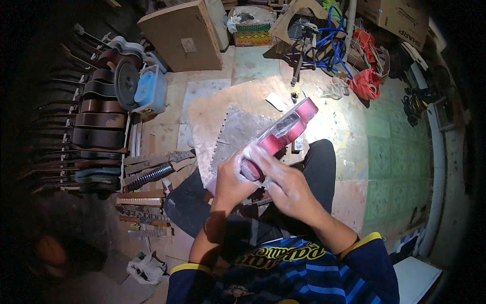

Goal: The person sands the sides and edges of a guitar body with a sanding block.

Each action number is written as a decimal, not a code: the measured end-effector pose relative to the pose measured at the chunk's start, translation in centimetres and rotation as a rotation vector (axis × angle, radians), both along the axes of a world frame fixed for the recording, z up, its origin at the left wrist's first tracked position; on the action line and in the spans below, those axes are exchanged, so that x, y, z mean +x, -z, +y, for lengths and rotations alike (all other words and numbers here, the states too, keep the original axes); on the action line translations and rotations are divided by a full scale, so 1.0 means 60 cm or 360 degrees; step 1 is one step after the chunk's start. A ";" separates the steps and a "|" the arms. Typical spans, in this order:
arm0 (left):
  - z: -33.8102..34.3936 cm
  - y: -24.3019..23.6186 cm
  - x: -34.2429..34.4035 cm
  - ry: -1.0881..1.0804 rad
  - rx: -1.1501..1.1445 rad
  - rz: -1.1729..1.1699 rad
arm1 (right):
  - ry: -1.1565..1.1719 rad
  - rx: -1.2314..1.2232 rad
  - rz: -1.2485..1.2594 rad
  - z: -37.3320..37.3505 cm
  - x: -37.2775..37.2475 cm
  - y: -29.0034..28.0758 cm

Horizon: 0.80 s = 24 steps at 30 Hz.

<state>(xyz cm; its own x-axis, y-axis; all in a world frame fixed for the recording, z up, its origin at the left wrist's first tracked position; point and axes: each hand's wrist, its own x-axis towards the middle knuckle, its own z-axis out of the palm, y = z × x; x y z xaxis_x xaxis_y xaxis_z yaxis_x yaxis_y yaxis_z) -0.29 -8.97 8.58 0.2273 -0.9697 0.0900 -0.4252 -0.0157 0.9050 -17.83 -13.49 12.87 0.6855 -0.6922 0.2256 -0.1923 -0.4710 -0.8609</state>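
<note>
A glossy pink-red guitar body (286, 136) is held up on edge over my lap, its curved side slanting away to the upper right. White dust coats part of its side. My left hand (233, 178) is closed around the near end. My right hand (284, 183), dusted white, is closed against the same end, its fingers along the edge. Between the hands a rounded dark red part (251, 171) shows; whether it belongs to the body I cannot tell. The undersides of my fingers are hidden, so any sandpaper in them cannot be seen.
A dusty board (202, 114) with a grey sheet (238, 129) lies before my crossed legs. Guitars (98, 121) stand racked at left, with guitar necks (152, 177) nearer. A blue tub (151, 91), a cardboard panel (185, 38), blue hose (331, 45) and red bag (365, 85) stand beyond.
</note>
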 end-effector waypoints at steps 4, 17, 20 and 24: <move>-0.001 0.001 -0.009 -0.0052 -0.0197 -0.0058 | 0.0039 0.0157 0.0031 0.023 -0.016 -0.011; -0.016 -0.021 -0.017 -0.0082 0.0085 0.0018 | 0.0189 -0.0255 0.0267 0.027 -0.021 -0.010; -0.035 0.001 -0.036 -0.0106 -0.0281 -0.0155 | 0.0276 -0.0494 0.0375 0.014 -0.025 -0.006; -0.035 -0.030 -0.033 -0.0048 -0.0040 -0.0042 | 0.0245 -0.0495 0.0554 0.013 -0.021 -0.014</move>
